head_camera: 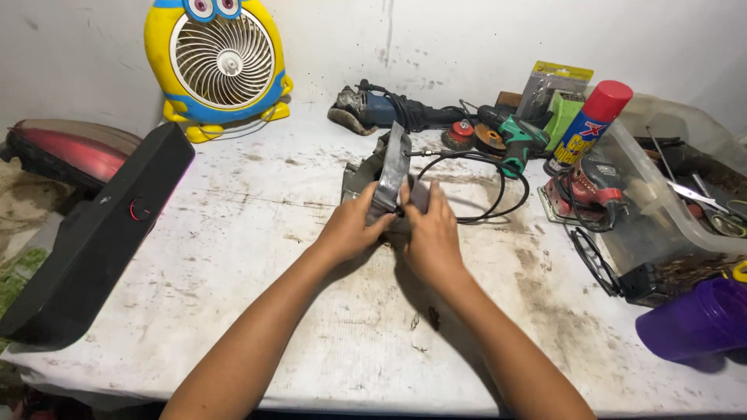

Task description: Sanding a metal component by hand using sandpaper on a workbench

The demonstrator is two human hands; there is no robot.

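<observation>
At the right edge of the white table (257, 257) sits a clear plastic bin (661, 194) holding scissors, cables and dark tool parts, too jumbled to tell apart fully. Just near of it stands a purple cup (696, 319); its contents cannot be seen. A red-capped spray can (587, 124) leans against the bin's far left corner, with a red sander (583, 194) just beside it.

In the middle of the table, the left hand (354, 225) and right hand (432, 237) both close around a grey metal power-tool part (389, 175), fingers curled and pressed on its near end, while its flat blade-like strip stands upright and away from the person. A black cord (482, 187) loops off to its right.

Along the far edge lie an angle grinder (381, 109) and a green drill (517, 140); a yellow cartoon fan (218, 62) stands far left. A black speaker bar (101, 225) overhangs the left edge. The near half of the table is open.
</observation>
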